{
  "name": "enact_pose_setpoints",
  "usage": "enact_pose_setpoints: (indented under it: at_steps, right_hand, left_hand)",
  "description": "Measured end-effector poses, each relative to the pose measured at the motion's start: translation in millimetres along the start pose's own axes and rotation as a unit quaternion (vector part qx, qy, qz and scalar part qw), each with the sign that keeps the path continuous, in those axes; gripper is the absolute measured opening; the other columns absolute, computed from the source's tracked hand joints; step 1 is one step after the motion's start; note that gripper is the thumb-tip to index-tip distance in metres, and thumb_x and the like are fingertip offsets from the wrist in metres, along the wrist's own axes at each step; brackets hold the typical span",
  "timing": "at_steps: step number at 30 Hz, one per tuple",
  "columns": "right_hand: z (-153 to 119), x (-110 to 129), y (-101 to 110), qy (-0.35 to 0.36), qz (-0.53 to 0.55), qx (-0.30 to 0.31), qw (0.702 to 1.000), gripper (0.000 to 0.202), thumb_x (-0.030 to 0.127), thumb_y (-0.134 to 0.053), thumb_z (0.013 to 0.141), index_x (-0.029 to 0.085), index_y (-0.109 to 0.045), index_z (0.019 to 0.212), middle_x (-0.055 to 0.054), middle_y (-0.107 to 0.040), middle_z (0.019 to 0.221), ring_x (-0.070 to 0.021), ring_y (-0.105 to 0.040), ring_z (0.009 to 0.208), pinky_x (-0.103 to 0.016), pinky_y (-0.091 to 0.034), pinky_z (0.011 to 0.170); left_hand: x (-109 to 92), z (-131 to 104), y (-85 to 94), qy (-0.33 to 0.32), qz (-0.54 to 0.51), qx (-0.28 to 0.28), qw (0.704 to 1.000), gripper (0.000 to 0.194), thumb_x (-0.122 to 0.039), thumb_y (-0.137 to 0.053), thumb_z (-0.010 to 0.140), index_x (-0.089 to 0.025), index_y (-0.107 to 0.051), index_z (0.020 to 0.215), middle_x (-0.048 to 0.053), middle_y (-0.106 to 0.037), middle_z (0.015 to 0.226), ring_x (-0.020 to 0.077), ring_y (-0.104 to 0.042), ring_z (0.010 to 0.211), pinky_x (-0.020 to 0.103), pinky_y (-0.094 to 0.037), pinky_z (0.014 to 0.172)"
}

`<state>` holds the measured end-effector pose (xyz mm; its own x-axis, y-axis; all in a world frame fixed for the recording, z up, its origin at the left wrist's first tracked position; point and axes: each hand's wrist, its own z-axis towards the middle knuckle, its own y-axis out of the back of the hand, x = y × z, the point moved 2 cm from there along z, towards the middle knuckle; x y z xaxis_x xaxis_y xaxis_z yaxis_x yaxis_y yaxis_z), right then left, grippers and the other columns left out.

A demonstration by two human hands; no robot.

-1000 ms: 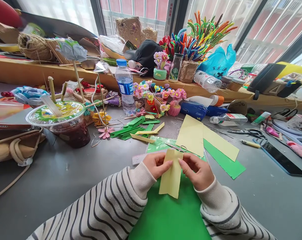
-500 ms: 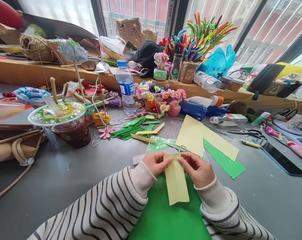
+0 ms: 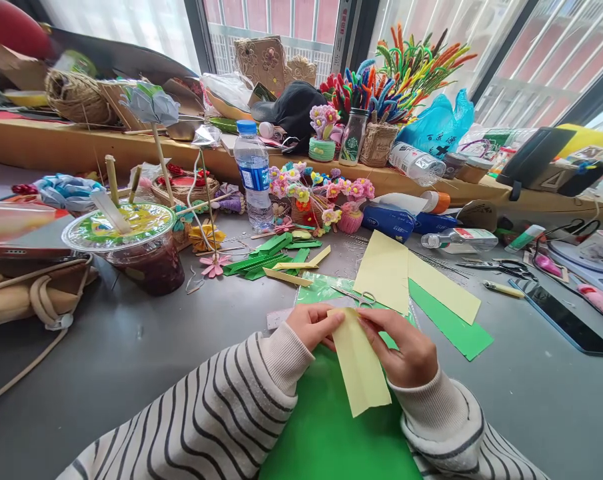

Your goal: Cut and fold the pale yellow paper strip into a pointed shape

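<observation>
A pale yellow strip of paper (image 3: 362, 370) with a lengthwise crease hangs between my hands, its lower end toward me. My left hand (image 3: 312, 327) pinches its top left corner between thumb and fingers. At the upper right edge, my right hand (image 3: 405, 347) grips the strip, thumb and fingers pressed together. Beneath them lies a large green sheet (image 3: 331, 427). Just beyond my fingers rest small scissors (image 3: 364, 299), partly over a clear plastic sleeve (image 3: 321, 287). Larger yellow sheets (image 3: 382, 270) and a green sheet (image 3: 454, 321) lie to the right.
Folded green strips (image 3: 261, 260) lie ahead on the grey table. A lidded cup of dark drink (image 3: 148, 267) stands left, a water bottle (image 3: 252, 173) behind. At right are a phone (image 3: 564, 313), a yellow-handled cutter (image 3: 502, 289) and black-handled scissors (image 3: 514, 268). Pipe cleaners (image 3: 421, 73) crowd the shelf.
The yellow strip has tilted, its lower end swinging to the right. My right hand has turned and shifted slightly down along the strip's edge; my left hand keeps its pinch.
</observation>
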<state>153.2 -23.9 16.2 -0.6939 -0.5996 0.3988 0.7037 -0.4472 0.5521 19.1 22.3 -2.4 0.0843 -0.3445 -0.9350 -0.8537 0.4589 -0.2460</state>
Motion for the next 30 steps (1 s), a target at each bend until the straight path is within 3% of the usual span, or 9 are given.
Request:
enact_pose_setpoints:
  at_steps: [4,9,19,30]
  right_hand:
    - [0.6,3.0,3.3,0.079,-0.021,0.008,0.997,0.03,0.004,-0.049,0.069,0.017,-0.055,0.095,-0.008,-0.061,0.082,-0.0159,-0.057,0.074,-0.027,-0.049,0.063]
    - [-2.0,5.1,5.5,0.125,-0.047,0.033,0.991,0.032,0.003,-0.047,0.07,0.015,-0.054,0.099,-0.012,-0.06,0.086,-0.0175,-0.056,0.078,-0.028,-0.05,0.063]
    - [0.3,8.9,4.3,0.171,-0.054,0.055,0.982,0.031,0.003,-0.046,0.071,0.01,-0.053,0.1,-0.016,-0.06,0.088,-0.0207,-0.054,0.087,-0.031,-0.049,0.069]
    - [-0.7,8.7,3.1,0.158,-0.051,0.066,0.984,0.032,0.005,-0.043,0.073,0.015,-0.051,0.103,-0.012,-0.059,0.09,-0.0185,-0.053,0.087,-0.03,-0.049,0.068]
  left_hand:
    - [-1.2,-0.6,-0.4,0.0,-0.013,-0.001,1.0,0.032,-0.037,-0.06,0.059,-0.007,-0.059,0.069,0.003,-0.056,0.056,0.0113,-0.054,0.052,0.02,-0.044,0.048]
    - [-2.2,-0.7,-0.8,-0.001,-0.016,0.0,1.0,0.032,-0.038,-0.061,0.059,-0.007,-0.059,0.066,0.002,-0.054,0.054,0.0099,-0.052,0.051,0.019,-0.043,0.048]
    - [-1.8,0.9,0.0,-0.02,-0.025,-0.008,0.999,0.037,-0.043,-0.062,0.053,-0.008,-0.057,0.061,-0.001,-0.05,0.049,0.008,-0.048,0.047,0.017,-0.039,0.043]
    - [-4.9,-2.3,-2.7,-0.057,0.025,-0.014,0.998,0.032,-0.041,-0.059,0.059,-0.009,-0.054,0.058,-0.001,-0.047,0.05,0.0088,-0.045,0.05,0.02,-0.038,0.048]
